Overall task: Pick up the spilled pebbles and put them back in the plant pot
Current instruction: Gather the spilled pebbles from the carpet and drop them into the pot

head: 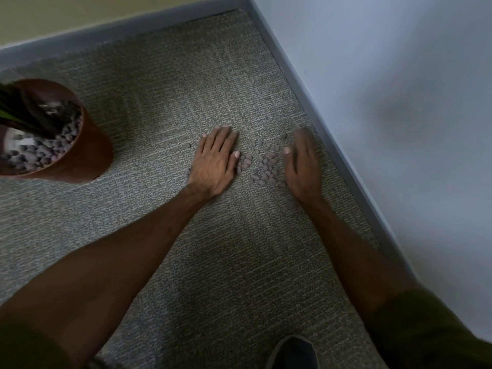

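Note:
Several small grey-brown pebbles (263,166) lie scattered on the carpet between my two hands. My left hand (215,161) rests flat, palm down, on the carpet at their left edge, fingers together, with a few pebbles showing by its heel. My right hand (302,163) stands on its edge at the right of the pile, fingers extended and slightly blurred. Neither hand holds anything. The brown plant pot (85,155) stands at the far left, filled with similar pebbles and dark green leaves.
Grey-green carpet (213,262) covers the floor. A grey baseboard (332,145) and pale wall run diagonally close to the right of my right hand; another baseboard runs along the back. A dark shoe tip (295,352) shows at the bottom edge.

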Demonstrator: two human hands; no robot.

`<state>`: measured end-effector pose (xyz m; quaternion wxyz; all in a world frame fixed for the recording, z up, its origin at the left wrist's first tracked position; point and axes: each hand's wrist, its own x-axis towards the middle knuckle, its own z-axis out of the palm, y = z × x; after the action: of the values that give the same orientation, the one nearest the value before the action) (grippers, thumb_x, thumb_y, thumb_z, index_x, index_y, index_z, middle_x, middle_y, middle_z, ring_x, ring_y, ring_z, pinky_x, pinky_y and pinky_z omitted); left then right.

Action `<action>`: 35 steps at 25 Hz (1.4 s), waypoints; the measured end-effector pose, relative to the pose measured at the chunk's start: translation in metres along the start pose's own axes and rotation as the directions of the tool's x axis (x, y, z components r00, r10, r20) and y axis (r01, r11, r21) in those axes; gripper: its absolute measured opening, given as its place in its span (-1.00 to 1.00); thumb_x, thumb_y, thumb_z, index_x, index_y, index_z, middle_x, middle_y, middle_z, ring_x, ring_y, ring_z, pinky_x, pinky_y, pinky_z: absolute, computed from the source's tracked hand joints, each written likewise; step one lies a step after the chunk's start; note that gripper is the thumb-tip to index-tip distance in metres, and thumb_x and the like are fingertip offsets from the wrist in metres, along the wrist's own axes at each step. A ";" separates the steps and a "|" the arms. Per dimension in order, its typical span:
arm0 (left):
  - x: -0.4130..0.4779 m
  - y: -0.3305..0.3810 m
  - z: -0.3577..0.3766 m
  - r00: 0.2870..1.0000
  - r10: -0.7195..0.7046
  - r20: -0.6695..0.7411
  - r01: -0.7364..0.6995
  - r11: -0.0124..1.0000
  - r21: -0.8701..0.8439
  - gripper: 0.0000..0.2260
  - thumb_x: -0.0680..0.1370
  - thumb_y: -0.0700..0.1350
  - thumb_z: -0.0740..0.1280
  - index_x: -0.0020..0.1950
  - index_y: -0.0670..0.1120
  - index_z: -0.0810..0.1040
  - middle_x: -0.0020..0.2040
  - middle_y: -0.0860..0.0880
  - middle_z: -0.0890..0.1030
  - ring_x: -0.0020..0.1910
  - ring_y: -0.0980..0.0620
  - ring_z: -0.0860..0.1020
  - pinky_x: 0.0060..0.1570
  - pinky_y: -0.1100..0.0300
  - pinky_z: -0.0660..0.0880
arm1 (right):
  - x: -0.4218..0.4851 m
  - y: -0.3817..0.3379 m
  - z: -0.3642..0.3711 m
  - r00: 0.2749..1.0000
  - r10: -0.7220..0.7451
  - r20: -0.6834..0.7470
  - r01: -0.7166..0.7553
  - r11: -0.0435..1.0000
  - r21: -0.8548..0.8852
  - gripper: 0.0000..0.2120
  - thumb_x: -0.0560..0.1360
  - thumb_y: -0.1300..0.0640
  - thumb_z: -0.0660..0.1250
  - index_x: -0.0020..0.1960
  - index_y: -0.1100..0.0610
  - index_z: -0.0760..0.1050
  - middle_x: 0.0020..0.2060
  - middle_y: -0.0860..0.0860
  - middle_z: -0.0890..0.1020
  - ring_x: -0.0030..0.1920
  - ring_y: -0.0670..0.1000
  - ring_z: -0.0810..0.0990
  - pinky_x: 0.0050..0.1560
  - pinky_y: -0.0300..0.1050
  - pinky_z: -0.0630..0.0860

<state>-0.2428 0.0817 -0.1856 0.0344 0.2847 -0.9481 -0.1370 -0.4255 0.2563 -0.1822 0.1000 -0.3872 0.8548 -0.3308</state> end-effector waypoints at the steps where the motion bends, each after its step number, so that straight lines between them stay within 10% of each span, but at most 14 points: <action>1: 0.005 -0.004 -0.001 1.000 -0.019 0.025 0.020 1.000 -0.010 -0.44 0.78 0.18 -0.08 0.75 -0.02 0.11 0.75 -0.07 0.11 0.74 -0.10 0.02 0.70 -0.18 -0.05 | 0.011 0.006 -0.002 0.998 0.044 0.043 -0.043 0.998 -0.035 -0.42 0.79 -0.10 0.08 0.74 0.08 0.09 0.73 0.05 0.15 0.72 0.06 0.12 0.69 0.20 0.15; 7: 0.001 -0.021 -0.001 0.951 -0.307 0.022 0.307 0.941 -0.142 -0.42 0.77 0.20 -0.06 0.76 0.01 0.03 0.77 -0.07 0.00 0.75 -0.11 -0.06 0.68 -0.25 -0.16 | 0.014 -0.009 0.029 0.974 -0.111 0.197 0.162 0.952 -0.261 -0.37 0.77 -0.20 0.00 0.73 0.11 0.10 0.74 0.09 0.11 0.74 0.10 0.02 0.72 0.22 0.02; 14: -0.024 -0.025 -0.003 0.981 -0.192 -0.041 0.177 0.954 -0.241 -0.49 0.80 0.12 -0.06 0.71 -0.04 0.23 0.72 -0.06 0.22 0.72 -0.05 0.13 0.68 -0.20 0.06 | -0.014 -0.070 0.059 0.860 -0.454 0.230 0.498 0.846 -0.189 -0.52 0.77 -0.01 0.10 0.64 0.12 0.35 0.60 0.04 0.45 0.62 0.02 0.37 0.67 0.12 0.19; 20: -0.024 -0.048 -0.015 0.963 -0.242 -0.122 0.193 0.928 -0.318 -0.51 0.80 0.10 -0.01 0.69 -0.06 0.28 0.68 -0.06 0.30 0.69 -0.05 0.21 0.65 -0.18 0.14 | 0.092 -0.053 0.037 0.991 -0.097 -0.097 0.084 0.988 -0.128 -0.58 0.68 0.26 0.19 0.51 0.22 0.49 0.43 0.16 0.57 0.47 0.14 0.50 0.53 -0.08 0.32; 28: -0.014 -0.080 -0.019 0.985 -0.173 0.018 0.170 0.941 -0.292 -0.47 0.79 0.16 0.02 0.73 -0.02 0.19 0.73 -0.05 0.19 0.73 -0.04 0.10 0.70 -0.11 0.04 | 0.155 -0.033 0.047 0.987 -0.154 -0.038 0.145 0.974 -0.176 -0.83 0.49 0.27 0.22 -0.09 0.21 0.61 -0.05 0.23 0.64 0.04 0.26 0.60 0.17 0.10 0.49; 35: -0.035 -0.068 -0.007 0.995 -0.040 0.092 0.068 0.945 -0.319 -0.46 0.79 0.16 -0.01 0.76 0.05 0.05 0.77 0.04 0.00 0.75 0.07 -0.09 0.71 -0.06 -0.19 | 0.031 -0.061 0.070 0.931 -0.323 0.171 0.320 0.946 0.050 -0.61 0.60 0.37 0.21 0.35 0.19 0.61 0.30 0.07 0.60 0.33 0.09 0.51 0.38 -0.08 0.42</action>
<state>-0.1765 0.0448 -0.1980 0.0363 0.2952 -0.9056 -0.3024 -0.3807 0.1704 -0.1937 0.1241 -0.5485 0.7640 -0.3163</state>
